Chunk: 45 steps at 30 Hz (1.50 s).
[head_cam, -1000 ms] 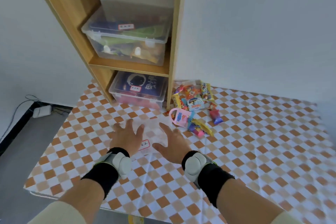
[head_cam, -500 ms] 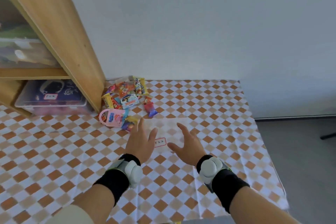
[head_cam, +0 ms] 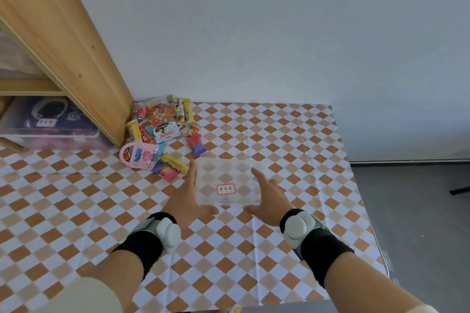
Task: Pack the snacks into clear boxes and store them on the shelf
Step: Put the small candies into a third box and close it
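A clear box (head_cam: 229, 173) with a red-bordered label (head_cam: 225, 189) sits on the checkered table, just right of a pile of snacks (head_cam: 162, 132). My left hand (head_cam: 187, 198) is pressed flat against the box's left side. My right hand (head_cam: 269, 201) clasps its right side, so the box is held between both palms. The snack pile holds several colourful wrappers and a pink handled pack (head_cam: 138, 155) and lies at the foot of the wooden shelf (head_cam: 63, 40). Nothing shows inside the clear box.
A filled clear box (head_cam: 48, 119) with a dark pack stands on the shelf's bottom level at far left. The orange-and-white tablecloth (head_cam: 292, 134) ends at the right edge, with grey floor (head_cam: 419, 211) beyond. A white wall stands behind.
The view has swung right, pushing the shelf to the left edge. Both hands have carried the clear box rightward, from in front of the shelf to right of the snack pile.
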### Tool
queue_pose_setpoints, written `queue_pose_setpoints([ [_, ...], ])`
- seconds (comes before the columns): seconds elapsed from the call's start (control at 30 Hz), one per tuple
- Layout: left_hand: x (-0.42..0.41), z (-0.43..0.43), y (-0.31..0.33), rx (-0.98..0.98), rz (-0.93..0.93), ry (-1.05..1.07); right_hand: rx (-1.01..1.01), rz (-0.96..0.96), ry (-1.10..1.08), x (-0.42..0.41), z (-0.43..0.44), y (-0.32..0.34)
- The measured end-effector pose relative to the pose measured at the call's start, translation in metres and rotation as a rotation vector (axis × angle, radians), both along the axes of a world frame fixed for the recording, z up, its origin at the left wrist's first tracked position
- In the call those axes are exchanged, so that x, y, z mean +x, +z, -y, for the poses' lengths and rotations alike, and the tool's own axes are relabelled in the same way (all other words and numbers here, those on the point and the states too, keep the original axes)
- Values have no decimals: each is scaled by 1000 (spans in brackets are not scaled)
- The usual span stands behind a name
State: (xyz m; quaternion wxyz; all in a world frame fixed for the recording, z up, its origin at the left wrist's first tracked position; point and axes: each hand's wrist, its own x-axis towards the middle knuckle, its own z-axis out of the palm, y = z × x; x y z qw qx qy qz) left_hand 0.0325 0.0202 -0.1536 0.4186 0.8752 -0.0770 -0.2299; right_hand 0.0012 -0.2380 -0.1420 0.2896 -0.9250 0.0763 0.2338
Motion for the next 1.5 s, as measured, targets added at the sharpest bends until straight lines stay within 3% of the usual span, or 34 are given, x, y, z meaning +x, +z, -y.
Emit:
queue_pose_setpoints([
  [0.27,3,-8,-17,-51,-102,13,-18,-98,16,59,27,54],
  [0.37,6,-11,-20,-5,-87,-45,10,149,-218,92,24,68],
  [0.5,6,-9,-21,40,-58,-54,-194,402,-356,124,12,60],
  [0.6,8,-10,-18,68,-61,-97,-415,375,-181,131,-1,42],
  [0.7,13,-15,-16,87,-59,-131,-503,122,47,137,-13,23],
  [0.77,16,-19,-16,92,-48,-157,-516,33,71,140,-23,17],
  [0.93,19,-27,-7,80,-67,-224,-416,197,9,150,-52,17],
  [1.03,43,-43,2,105,81,-127,-312,312,52,169,-82,22],
  [1.17,93,-73,6,427,280,40,-203,342,188,184,-125,28],
  [1.27,124,-96,0,720,101,49,-177,270,329,187,-157,22],
  [1.5,151,-106,-13,778,-41,6,-386,44,539,166,-205,-12],
])
